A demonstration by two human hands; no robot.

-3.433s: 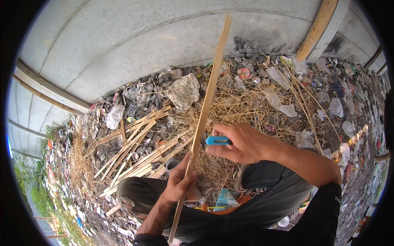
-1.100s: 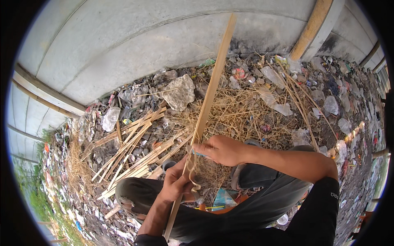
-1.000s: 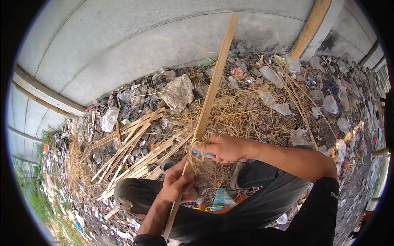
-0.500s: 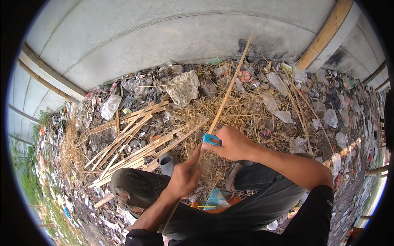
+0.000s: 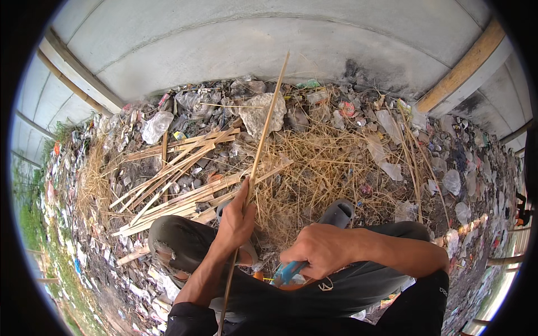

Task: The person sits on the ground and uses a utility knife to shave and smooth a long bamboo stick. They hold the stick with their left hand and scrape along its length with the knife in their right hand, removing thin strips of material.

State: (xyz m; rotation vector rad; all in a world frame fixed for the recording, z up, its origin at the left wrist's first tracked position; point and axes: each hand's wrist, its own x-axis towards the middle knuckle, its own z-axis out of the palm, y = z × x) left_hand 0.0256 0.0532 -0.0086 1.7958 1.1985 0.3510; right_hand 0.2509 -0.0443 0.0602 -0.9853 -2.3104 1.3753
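A long, thin bamboo strip point(image 5: 269, 117) slants upward from beside my left thigh toward the concrete wall. My left hand point(image 5: 235, 224) is closed around its middle, thumb and fingers pinching it just above my left knee. Over my lap, my right hand point(image 5: 322, 251) grips a blue-handled knife point(image 5: 290, 273), apart from the strip. Its blade is hard to make out against my trousers. Beyond my left knee lies a loose pile of split bamboo strips point(image 5: 182, 201). Curly bamboo shavings point(image 5: 325, 162) cover the ground in front of me.
A pale rock point(image 5: 259, 120) sits behind the shavings, near the concrete wall point(image 5: 224, 50). More thin strips point(image 5: 416, 157) lie to the right. Plastic scraps and litter point(image 5: 454, 182) spread all around. My feet wear grey sandals point(image 5: 339, 213).
My right hand with the knife has come off the strip, down toward my lap. My left hand has moved up and left, and the strip now stands steeper.
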